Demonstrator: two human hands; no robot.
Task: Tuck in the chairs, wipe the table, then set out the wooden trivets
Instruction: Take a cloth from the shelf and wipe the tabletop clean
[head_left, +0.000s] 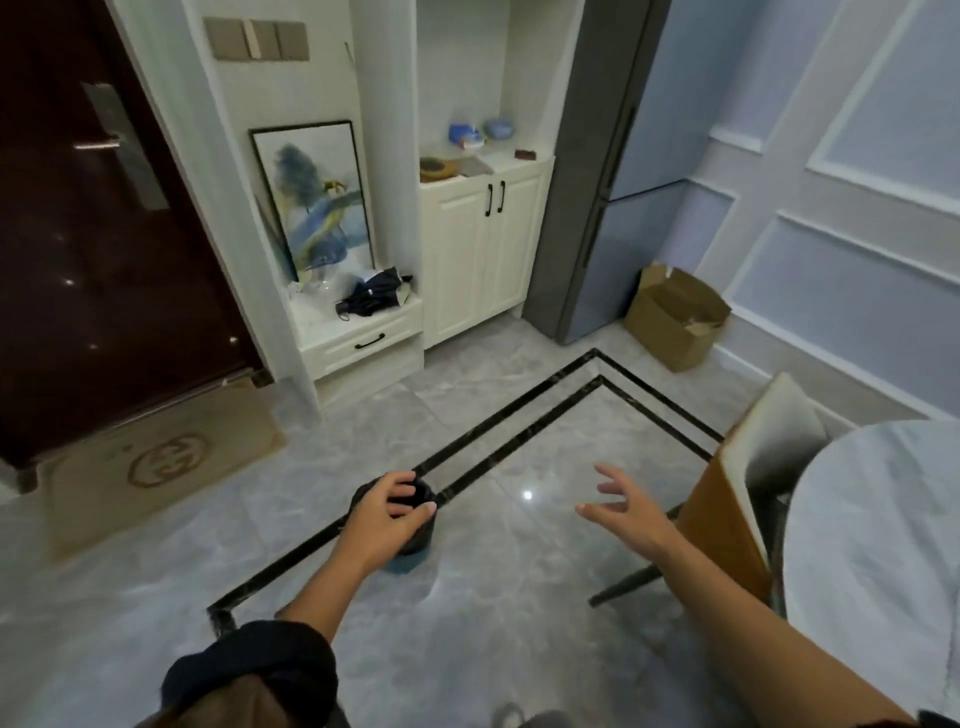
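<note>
Tiled floor (524, 415) — left grip (381, 526) round cloth (418, 546)

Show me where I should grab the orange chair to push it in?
Take the chair by the top edge of its backrest, coming from the orange outer side. That edge stands bare, while the white side faces the table, probably leaving little room there. The right hand is open and nearest; the left hand grips a dark container.

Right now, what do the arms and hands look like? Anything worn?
Both are bare: the left hand and right hand show no gloves, rings or watch. A dark sleeve is bunched near the left elbow. The right forearm is uncovered; a dark edge at the bottom corner may be its sleeve.
</note>
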